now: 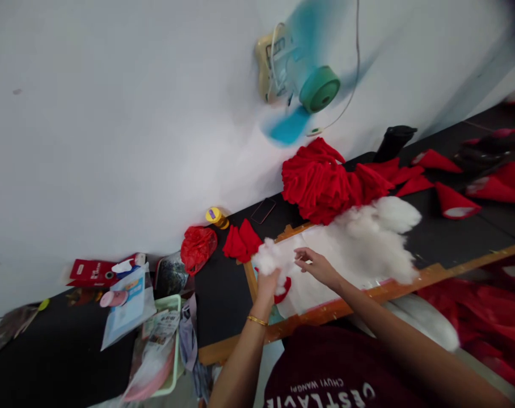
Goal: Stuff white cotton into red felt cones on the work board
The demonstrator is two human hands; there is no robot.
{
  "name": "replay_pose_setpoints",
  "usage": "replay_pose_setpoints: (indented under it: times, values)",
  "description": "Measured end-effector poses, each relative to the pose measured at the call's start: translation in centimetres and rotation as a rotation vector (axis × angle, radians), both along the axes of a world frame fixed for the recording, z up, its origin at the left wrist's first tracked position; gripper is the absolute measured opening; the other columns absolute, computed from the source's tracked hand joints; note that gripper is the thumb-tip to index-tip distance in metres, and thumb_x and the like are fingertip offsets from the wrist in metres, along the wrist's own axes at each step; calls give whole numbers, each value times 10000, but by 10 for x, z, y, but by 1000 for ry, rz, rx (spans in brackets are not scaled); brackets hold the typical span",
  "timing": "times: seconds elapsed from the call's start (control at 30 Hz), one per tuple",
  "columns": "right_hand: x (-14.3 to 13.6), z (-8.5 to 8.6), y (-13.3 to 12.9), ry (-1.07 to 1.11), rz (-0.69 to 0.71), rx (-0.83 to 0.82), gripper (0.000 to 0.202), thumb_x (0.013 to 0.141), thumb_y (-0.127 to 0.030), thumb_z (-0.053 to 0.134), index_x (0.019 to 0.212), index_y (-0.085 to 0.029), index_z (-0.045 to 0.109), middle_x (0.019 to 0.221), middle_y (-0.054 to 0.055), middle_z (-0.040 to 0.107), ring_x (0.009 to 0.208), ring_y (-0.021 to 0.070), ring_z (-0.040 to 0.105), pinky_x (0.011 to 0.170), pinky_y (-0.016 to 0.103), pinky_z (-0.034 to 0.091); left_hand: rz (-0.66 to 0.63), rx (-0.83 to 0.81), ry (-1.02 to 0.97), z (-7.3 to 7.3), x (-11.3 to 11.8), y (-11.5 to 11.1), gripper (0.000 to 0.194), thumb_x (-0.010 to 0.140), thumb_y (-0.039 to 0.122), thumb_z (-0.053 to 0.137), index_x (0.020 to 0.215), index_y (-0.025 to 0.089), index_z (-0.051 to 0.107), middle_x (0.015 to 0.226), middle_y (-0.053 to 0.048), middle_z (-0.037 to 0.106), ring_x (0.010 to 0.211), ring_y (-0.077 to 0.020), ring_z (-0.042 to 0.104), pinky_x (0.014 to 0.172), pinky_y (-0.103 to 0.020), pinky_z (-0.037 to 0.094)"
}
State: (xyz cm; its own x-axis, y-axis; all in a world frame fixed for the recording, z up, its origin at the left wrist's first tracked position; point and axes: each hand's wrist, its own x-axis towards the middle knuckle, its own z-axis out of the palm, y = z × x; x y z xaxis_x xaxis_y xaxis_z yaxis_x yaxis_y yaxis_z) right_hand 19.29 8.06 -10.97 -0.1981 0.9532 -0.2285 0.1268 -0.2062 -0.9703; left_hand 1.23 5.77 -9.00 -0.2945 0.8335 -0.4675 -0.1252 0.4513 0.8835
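Left hand (pixel 269 281) grasps white stuffing (pixel 266 256) while the right hand (pixel 311 264), released and loosely curled, hovers beside it

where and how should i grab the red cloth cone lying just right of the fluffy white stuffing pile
I'd grip the red cloth cone around its middle, from above: it lies on its side, upper flank exposed. The wide end, facing you, shows white filling, so squeezing there might disturb it.

Printed lettering on a dark red shirt (pixel 321 354).
Small white capitals read "CHUYI WANGPI"; beside them, larger ones appear to read "CESTLAVIE". White print on a red box (pixel 91 273) is too small to read.
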Motion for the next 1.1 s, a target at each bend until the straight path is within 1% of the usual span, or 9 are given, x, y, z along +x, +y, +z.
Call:
replay_pose_setpoints:
  times: [0.07, 0.13, 0.27, 0.4, 0.5, 0.7, 0.87, 1.03, 1.1]
  values:
    - [-3, 6, 1, 65, 43, 3, 675, 767, -489, 642, 1367, -237, 466, 1331, 126, 550, 1005, 214, 618, 656, 305, 583, -86, 39, 44, -1, 3, 2, 412, 563, 86, 787, 949, 205, 711, 1061, -95, 737, 1119, -284, 633, 1013, -384, 460]
    - [-10, 11, 3, 72, 81, 26, 765, 768, -495, 661, 1442, -248, 397, 1429, 138, 484, 1089, 235, 597, 706, 325, 586, -163, 36, 51, -2, 11, 3, 376, 528, 37, 779, 853, 217, 724, 1000, -92, 742, 1135, -299, 621, 1034, -392, 438]
    - [-23, 9, 10, -81, 72, 124, 308, 758, -355, 644, 1026, -206, 668, 1058, 70, 701, 958, 223, 642, 833, 334, 537, -257, -5, 39, -2, 21, 0, 345, 526, 54, 799, 832, 193, 722, 907, -101, 730, 1000, -302, 651, 941, -387, 481]
    - [-17, -2, 11, -153, -5, 60, 139, 791, -318, 526, 760, -212, 610, 651, -14, 633, 630, 171, 600, 612, 269, 504, -182, -65, -101, 5, 13, -7, 509, 582, 222, 854, 1055, 175, 673, 976, -88, 691, 855, -215, 657, 786, -297, 507]
    - [-13, -2, 7, -121, 6, 64, 167, 790, -360, 538, 787, -211, 614, 676, -23, 643, 623, 157, 596, 596, 250, 488, -147, -41, -190, 6, 8, -8, 599, 577, 309, 869, 1116, 181, 642, 969, -72, 669, 783, -158, 642, 725, -250, 496]
    - [-20, 2, 8, -70, -55, 30, 135, 741, -341, 548, 796, -223, 582, 670, -30, 618, 599, 148, 577, 576, 245, 478, -98, -24, -72, -9, 8, -1, 324, 619, 351, 782, 839, 143, 667, 642, 5, 614, 513, -102, 513, 510, -205, 402]
    - [-9, -4, 10, -94, -158, -30, 146, 742, -348, 527, 815, -226, 555, 646, -36, 576, 552, 142, 553, 555, 252, 468, -20, -37, -21, -7, -4, -4, 342, 638, 374, 748, 870, 143, 649, 619, 23, 602, 485, -94, 511, 480, -191, 375]
    - [-12, 5, 2, -89, 10, 46, 282, 787, -434, 565, 969, -219, 581, 763, -9, 651, 663, 168, 602, 630, 273, 495, -42, -27, -9, -3, 3, -7, 285, 614, 319, 777, 801, 142, 657, 613, 26, 598, 485, -81, 489, 467, -180, 363]
    - [-17, 7, -1, -123, 80, 99, 226, 764, -395, 604, 905, -220, 583, 782, -1, 666, 704, 174, 603, 637, 263, 485, -53, -26, -6, -2, 8, -6, 259, 603, 294, 790, 772, 150, 657, 606, 28, 597, 499, -83, 493, 474, -178, 363]
